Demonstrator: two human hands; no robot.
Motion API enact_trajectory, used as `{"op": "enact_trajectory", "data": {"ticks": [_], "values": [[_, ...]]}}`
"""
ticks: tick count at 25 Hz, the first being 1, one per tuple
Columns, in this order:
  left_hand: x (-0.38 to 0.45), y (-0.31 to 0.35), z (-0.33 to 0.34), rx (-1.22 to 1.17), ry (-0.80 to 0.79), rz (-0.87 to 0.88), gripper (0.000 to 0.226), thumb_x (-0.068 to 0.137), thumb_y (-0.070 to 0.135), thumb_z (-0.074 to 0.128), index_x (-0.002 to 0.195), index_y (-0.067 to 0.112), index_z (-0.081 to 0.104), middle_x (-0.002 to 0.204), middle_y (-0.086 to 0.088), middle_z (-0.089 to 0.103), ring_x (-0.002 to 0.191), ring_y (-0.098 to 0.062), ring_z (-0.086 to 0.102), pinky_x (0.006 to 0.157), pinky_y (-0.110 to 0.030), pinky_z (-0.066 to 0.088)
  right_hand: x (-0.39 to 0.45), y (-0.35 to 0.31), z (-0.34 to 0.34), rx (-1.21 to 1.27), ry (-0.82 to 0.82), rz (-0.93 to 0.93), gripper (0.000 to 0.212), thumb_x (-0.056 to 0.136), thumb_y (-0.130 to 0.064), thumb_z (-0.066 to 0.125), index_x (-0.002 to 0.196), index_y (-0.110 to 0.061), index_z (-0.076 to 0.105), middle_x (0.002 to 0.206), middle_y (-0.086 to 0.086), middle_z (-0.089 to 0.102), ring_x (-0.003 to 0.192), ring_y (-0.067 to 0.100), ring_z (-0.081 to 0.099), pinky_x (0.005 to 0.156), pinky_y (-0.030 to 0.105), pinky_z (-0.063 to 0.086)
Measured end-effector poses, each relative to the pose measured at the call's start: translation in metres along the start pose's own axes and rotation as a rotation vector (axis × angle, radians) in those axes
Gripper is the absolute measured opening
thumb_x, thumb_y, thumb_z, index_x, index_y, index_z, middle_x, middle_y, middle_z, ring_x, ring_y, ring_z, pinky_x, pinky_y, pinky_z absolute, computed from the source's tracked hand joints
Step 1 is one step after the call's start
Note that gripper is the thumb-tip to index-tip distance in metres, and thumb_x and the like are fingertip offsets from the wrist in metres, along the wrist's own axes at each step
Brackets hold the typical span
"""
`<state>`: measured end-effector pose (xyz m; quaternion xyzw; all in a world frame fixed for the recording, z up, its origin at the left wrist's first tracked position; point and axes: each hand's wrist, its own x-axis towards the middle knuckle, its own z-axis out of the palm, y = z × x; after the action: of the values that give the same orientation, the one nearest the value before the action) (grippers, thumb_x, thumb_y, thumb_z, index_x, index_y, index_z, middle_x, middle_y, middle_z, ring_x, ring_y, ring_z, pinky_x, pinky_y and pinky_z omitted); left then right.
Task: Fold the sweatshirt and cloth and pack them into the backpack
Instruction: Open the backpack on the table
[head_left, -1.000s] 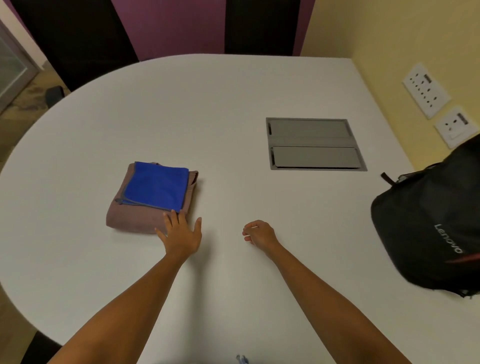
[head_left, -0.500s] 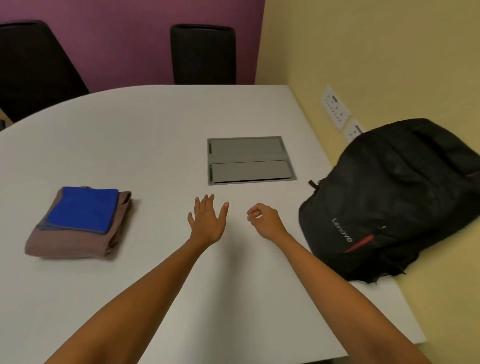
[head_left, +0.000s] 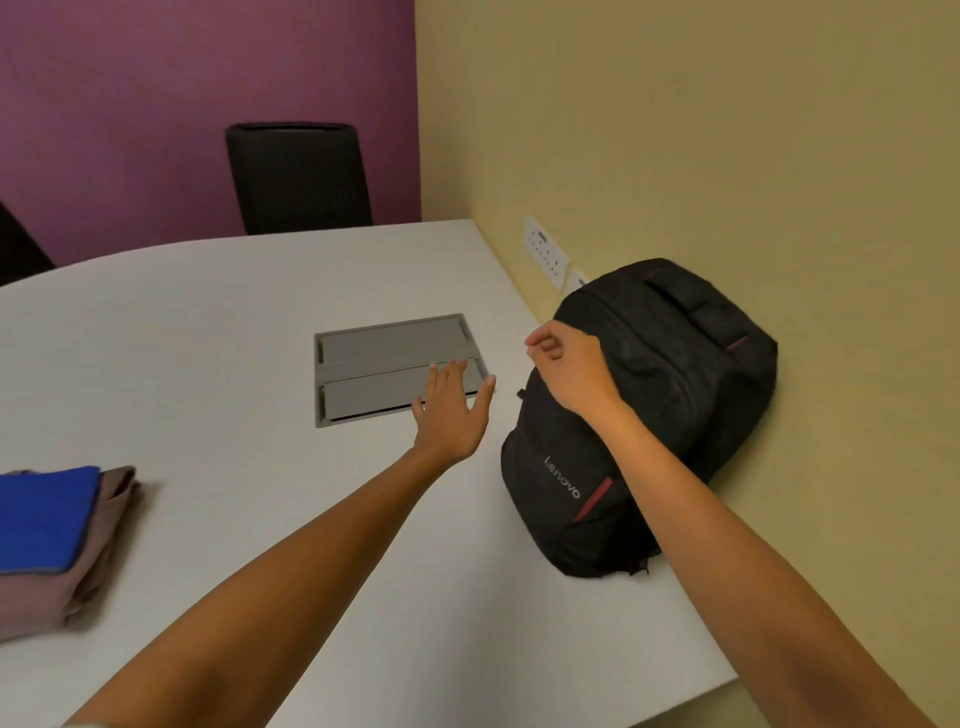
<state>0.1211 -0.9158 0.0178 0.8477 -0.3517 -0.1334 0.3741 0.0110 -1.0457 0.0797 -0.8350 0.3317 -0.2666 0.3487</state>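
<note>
Smooth white table (head_left: 218, 322) bears bulging black fabric backpack (head_left: 675, 395).

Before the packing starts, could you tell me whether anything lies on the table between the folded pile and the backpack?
Nothing loose does. Between the folded sweatshirt with the blue cloth and the backpack is bare table; only the flush grey panel and the open left hand above it.

The backpack (head_left: 670, 415) lies at the table's (head_left: 208, 322) right edge, against the wall (head_left: 727, 156). Left of it, a hatch (head_left: 384, 358) is set into the tabletop. Far left, the cloth (head_left: 41, 519) lies on the sweatshirt (head_left: 88, 566). A chair (head_left: 298, 176) stands behind the table. Sockets (head_left: 545, 249) sit on the wall behind the backpack.
</note>
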Motion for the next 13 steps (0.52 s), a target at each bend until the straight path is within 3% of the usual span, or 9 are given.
{"op": "enact_trajectory", "data": {"ticks": [3, 5, 7, 10, 13], "values": [[0.011, 0.042, 0.007, -0.027, -0.012, 0.077, 0.065, 0.101, 0.058, 0.033, 0.155, 0.023, 0.028, 0.165, -0.003, 0.024, 0.154, -0.025, 0.01, 0.122, -0.056, 0.01, 0.013, -0.009, -0.042, -0.1, 0.21, -0.091, 0.008, 0.094, -0.017, 0.062, 0.099, -0.018, 0.069, 0.094, -0.005, 0.068, 0.085, 0.004, 0.06, 0.073, 0.016, 0.047], [0.013, 0.067, 0.011, -0.048, -0.028, 0.117, 0.065, 0.101, 0.059, 0.033, 0.155, 0.024, 0.028, 0.165, -0.001, 0.023, 0.154, -0.025, 0.01, 0.121, -0.055, 0.009, 0.023, -0.008, -0.067, -0.299, 0.418, -0.109, 0.013, 0.093, -0.022, 0.062, 0.104, -0.018, 0.068, 0.106, -0.001, 0.067, 0.104, 0.016, 0.055, 0.088, 0.031, 0.047], [0.012, 0.087, 0.017, -0.079, -0.051, 0.14, 0.065, 0.101, 0.059, 0.033, 0.155, 0.025, 0.028, 0.165, 0.0, 0.022, 0.154, -0.024, 0.01, 0.122, -0.054, 0.008, 0.032, 0.002, -0.086, -0.483, 0.52, -0.005, 0.025, 0.091, -0.026, 0.062, 0.114, -0.018, 0.061, 0.12, 0.004, 0.06, 0.119, 0.027, 0.047, 0.099, 0.042, 0.04], [0.006, 0.105, 0.028, -0.114, -0.095, 0.157, 0.064, 0.102, 0.059, 0.032, 0.155, 0.025, 0.027, 0.165, 0.001, 0.023, 0.154, -0.023, 0.01, 0.122, -0.054, 0.008, 0.035, 0.023, -0.099, -0.614, 0.428, 0.158, 0.047, 0.088, -0.027, 0.064, 0.129, -0.014, 0.049, 0.132, 0.012, 0.052, 0.125, 0.033, 0.043, 0.103, 0.045, 0.036], [-0.002, 0.115, 0.038, -0.122, -0.141, 0.167, 0.063, 0.102, 0.058, 0.032, 0.155, 0.024, 0.027, 0.164, 0.0, 0.024, 0.154, -0.023, 0.011, 0.121, -0.054, 0.008, 0.032, 0.034, -0.099, -0.647, 0.365, 0.128, 0.052, 0.09, -0.024, 0.063, 0.136, -0.013, 0.043, 0.131, 0.012, 0.057, 0.123, 0.032, 0.05, 0.103, 0.046, 0.038]]}}
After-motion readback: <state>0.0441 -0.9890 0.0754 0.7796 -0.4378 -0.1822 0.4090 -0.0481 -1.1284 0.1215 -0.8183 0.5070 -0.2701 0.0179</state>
